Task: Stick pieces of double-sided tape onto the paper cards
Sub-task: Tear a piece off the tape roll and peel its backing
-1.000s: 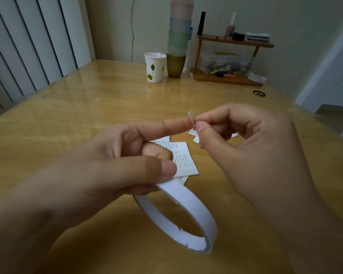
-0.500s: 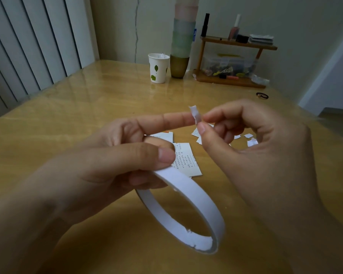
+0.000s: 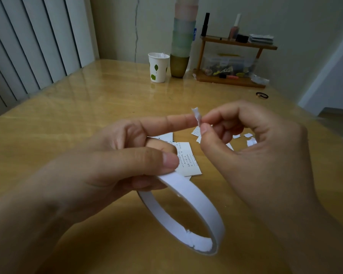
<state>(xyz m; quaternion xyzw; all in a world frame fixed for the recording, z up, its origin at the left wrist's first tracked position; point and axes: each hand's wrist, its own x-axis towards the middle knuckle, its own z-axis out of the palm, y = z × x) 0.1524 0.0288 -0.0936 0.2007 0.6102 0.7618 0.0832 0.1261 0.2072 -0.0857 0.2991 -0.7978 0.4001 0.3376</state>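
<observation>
The left hand (image 3: 115,161) gripped the roll of double-sided tape (image 3: 188,216) between thumb and curled fingers, holding the white ring tilted above the wooden table (image 3: 77,119), while its index finger extended straight toward the right hand. The right hand (image 3: 251,153) pinched a small piece of tape (image 3: 196,115) between thumb and index finger, its other fingers curled inward; the piece stood upright and touched the tip of the left index finger. The paper cards (image 3: 188,161), printed with text, lay on the table just behind the left hand, with small white scraps (image 3: 250,142) near them beneath the right hand. A paper cup (image 3: 158,67) stood at the far edge.
</observation>
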